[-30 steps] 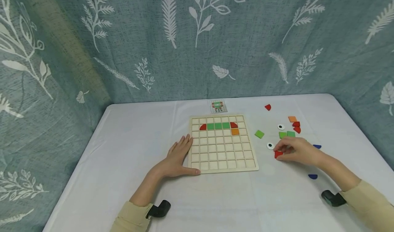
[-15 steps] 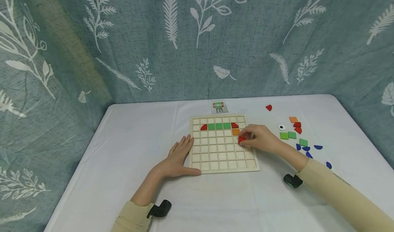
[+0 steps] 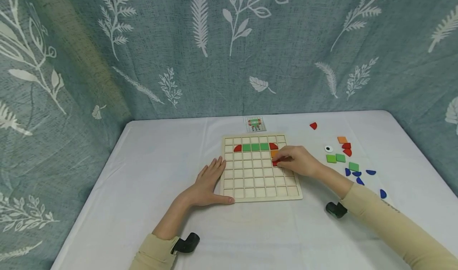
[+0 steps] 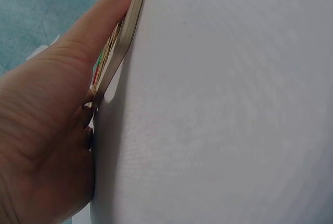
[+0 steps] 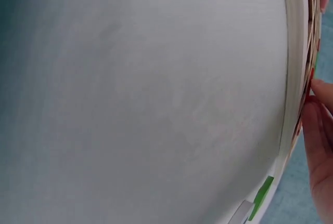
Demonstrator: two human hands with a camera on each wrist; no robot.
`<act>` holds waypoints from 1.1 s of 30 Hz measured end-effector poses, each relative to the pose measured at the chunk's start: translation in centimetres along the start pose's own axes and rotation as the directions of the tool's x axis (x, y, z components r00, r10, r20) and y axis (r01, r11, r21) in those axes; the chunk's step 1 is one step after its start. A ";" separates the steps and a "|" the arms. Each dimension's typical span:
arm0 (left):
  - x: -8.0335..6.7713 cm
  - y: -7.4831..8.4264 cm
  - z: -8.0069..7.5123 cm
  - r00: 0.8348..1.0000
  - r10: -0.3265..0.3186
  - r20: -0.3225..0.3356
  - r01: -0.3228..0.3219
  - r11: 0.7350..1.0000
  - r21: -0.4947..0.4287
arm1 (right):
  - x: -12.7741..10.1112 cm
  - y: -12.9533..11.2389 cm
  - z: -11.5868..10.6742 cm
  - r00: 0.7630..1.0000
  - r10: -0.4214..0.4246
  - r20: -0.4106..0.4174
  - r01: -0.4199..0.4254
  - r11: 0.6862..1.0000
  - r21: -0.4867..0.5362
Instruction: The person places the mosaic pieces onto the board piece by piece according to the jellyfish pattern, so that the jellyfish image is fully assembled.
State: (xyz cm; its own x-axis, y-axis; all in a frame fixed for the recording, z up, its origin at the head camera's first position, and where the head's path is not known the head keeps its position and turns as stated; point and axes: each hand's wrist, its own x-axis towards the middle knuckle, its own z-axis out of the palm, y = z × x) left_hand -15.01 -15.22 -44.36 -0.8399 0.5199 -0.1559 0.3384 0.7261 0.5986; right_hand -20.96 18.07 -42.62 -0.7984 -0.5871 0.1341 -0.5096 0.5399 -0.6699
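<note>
A wooden grid board (image 3: 250,182) lies on the white table. My left hand (image 3: 205,186) rests at its left side with fingers spread, thumb on the near left corner; the left wrist view shows the thumb (image 4: 93,26) along the board's edge. My right hand (image 3: 298,161) is over the board's right part and pinches a red tile (image 3: 274,164), low over a cell just below an orange tile (image 3: 273,153). The fingers cover most of the red tile. In an upper row sit several green squares (image 3: 255,147) between a red quarter-circle (image 3: 237,148) and another red quarter-circle (image 3: 273,146).
A small picture card (image 3: 255,124) lies behind the board. Loose pieces are spread to the right: a white disc with a black dot (image 3: 328,148), green squares (image 3: 340,158), blue pieces (image 3: 356,174), red pieces (image 3: 346,146) and an orange square (image 3: 342,140). A patterned curtain (image 3: 214,63) hangs behind.
My right hand has carried the red tile from the loose pieces leftward to the board, then slightly further left and down to the cell under the orange tile. My left hand has stayed still.
</note>
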 end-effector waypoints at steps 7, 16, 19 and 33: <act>0.0 0.1 0.1 1.000 0.000 0.000 0.000 1.000 -0.003 | -0.9 0.0 -0.6 0.994 0.092 -0.061 -0.089 0.995 0.040; 0.1 0.0 0.0 1.000 -0.022 0.018 0.022 1.000 -0.004 | -5.9 2.6 -4.8 0.945 0.283 -0.165 -0.295 0.954 -0.058; 0.0 0.0 0.0 0.999 -0.024 0.022 0.024 1.000 -0.003 | -7.8 3.5 -6.0 0.936 0.291 -0.196 -0.317 0.941 -0.117; 0.0 -0.1 0.0 1.000 -0.004 0.013 0.005 1.000 -0.008 | -9.9 5.6 -7.7 0.905 0.368 -0.214 -0.409 0.892 -0.194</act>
State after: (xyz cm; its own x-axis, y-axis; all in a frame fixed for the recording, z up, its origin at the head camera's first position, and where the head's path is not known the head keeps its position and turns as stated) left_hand -15.01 -15.31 -44.37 -0.8360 0.5223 -0.1684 0.3311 0.7248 0.6042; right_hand -18.35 31.55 -42.05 -0.9786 -0.2033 0.0316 -0.1906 0.8386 -0.5103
